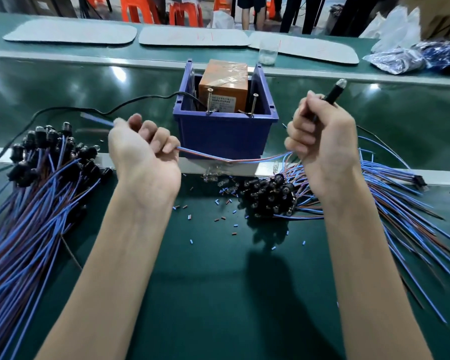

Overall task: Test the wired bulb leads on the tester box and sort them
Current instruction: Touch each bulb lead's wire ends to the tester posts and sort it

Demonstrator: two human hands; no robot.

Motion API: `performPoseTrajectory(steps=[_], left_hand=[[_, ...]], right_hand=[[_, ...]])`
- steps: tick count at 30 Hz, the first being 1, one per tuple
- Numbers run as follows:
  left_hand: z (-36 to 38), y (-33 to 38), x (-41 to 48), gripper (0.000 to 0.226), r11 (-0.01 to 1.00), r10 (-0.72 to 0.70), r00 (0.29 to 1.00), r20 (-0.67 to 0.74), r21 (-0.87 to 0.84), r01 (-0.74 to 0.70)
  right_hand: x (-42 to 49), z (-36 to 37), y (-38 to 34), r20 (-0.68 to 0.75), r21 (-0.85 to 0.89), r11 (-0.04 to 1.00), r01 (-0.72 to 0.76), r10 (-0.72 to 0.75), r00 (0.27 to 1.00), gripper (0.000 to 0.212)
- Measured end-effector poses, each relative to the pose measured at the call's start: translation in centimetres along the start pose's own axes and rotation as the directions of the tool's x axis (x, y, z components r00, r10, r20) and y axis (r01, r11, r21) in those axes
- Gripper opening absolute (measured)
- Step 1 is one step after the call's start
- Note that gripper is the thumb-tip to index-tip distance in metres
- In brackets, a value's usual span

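A blue bin (225,131) holds an orange tester box (222,84), with two upright screws (209,101) at its front rim. My right hand (322,141) grips the black socket of a wired bulb (333,93), its clear tip pointing up and right. The bulb's blue and red leads (231,158) sag across the front of the bin to my left hand (143,149), which holds their far ends in curled fingers. The lead tips stick out blurred to the left of that hand.
A large heap of wired bulbs (37,193) lies at the left, another heap (309,196) at the right. Cut insulation bits (218,203) litter the green mat. A black cable (102,110) runs to the bin. Grey trays (70,31), a plastic cup (268,51) and bags (400,58) sit behind.
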State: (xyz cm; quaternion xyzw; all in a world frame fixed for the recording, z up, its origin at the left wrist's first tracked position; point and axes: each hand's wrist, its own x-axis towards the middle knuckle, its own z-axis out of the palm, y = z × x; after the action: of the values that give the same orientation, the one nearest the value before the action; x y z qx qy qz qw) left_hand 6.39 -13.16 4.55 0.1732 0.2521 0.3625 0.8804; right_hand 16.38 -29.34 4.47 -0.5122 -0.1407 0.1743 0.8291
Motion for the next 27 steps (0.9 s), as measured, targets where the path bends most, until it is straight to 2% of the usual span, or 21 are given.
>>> performPoseTrajectory(steps=[3,5,6,8,14,17,19,23,27], left_hand=[[0.1,-0.6,0.0,0.039,0.935,-0.050,0.979,0.197,0.353,-0.024],[0.1,-1.1,-0.1,0.036,0.803,-0.096,0.948,0.302,0.587,-0.105],[0.1,-1.4,0.0,0.033,0.746,-0.098,0.939,0.329,0.649,-0.149],[0.0,-1.5,0.1,0.032,0.716,-0.053,0.940,0.338,0.669,-0.200],[-0.6,-1.3,0.6,0.045,0.773,0.068,0.922,0.382,0.564,-0.291],[-0.9,-0.9,1.1,0.045,0.751,0.066,0.907,0.416,0.578,-0.320],[-1.3,-0.8,1.3,0.046,0.655,-0.035,0.885,0.464,0.680,-0.330],[-1.7,-1.2,0.8,0.044,0.341,-0.326,0.792,0.517,0.845,-0.411],[-1.5,-1.7,0.3,0.045,0.236,-0.419,0.745,0.519,0.854,-0.463]], right_hand=[[0.1,-0.6,0.1,-0.027,-0.143,0.989,0.043,-0.047,0.999,0.033],[0.0,-0.6,0.3,-0.015,-0.245,0.966,0.081,-0.087,0.996,0.030],[0.0,-0.6,0.4,-0.005,-0.286,0.954,0.090,-0.096,0.995,0.029],[0.0,-0.7,0.5,0.015,-0.338,0.936,0.093,-0.094,0.995,0.025],[0.1,-1.5,0.4,0.058,-0.446,0.891,0.083,-0.064,0.996,0.019],[0.1,-1.8,0.2,0.047,-0.467,0.881,0.071,-0.056,0.997,0.018],[0.0,-1.7,0.1,0.059,-0.456,0.887,0.077,-0.057,0.997,0.017],[-0.4,-1.0,-0.1,0.109,-0.422,0.900,0.107,-0.067,0.992,0.010],[-0.7,-0.4,0.0,0.137,-0.390,0.916,0.097,-0.047,0.989,0.008]])
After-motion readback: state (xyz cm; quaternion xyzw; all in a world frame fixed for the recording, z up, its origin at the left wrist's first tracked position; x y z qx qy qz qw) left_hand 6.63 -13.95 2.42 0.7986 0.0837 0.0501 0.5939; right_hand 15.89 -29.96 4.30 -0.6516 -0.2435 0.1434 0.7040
